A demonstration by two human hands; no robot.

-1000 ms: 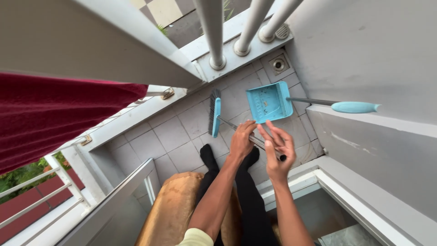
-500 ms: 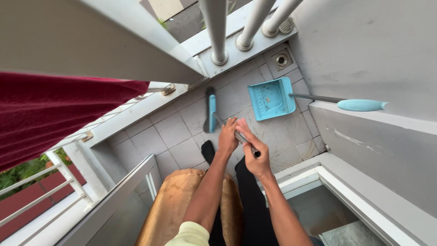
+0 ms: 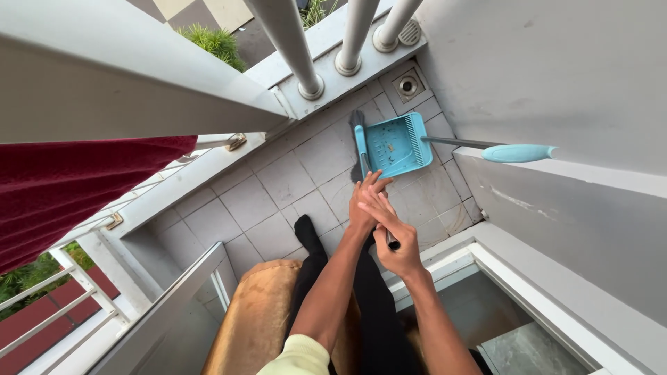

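Both hands on the broom handle, centre of frame. My right hand is closed around the upper end of the handle, its dark tip showing just below my fingers. My left hand sits further down the shaft, fingers lying along it; whether they wrap it fully I cannot tell from this angle.

Broom head: blue, dark bristles, standing on the tiled floor in the upper middle of the frame, touching the open left edge of the blue dustpan. The dustpan lies flat on the tiles; its long handle runs right and rests against the grey ledge. A floor drain sits just above the dustpan, near the corner, below the white railing posts.

Risks, as I judge them:
- The dustpan is held by nothing. A firm push from the bristles could slide it toward the wall or swing its handle off the ledge.
- My left-hand contact looks light; the shaft could twist and the bristles ride over the pan lip.
- My foot in a dark sock stands near the sweep path.
- Red cloth hangs at left, well apart.
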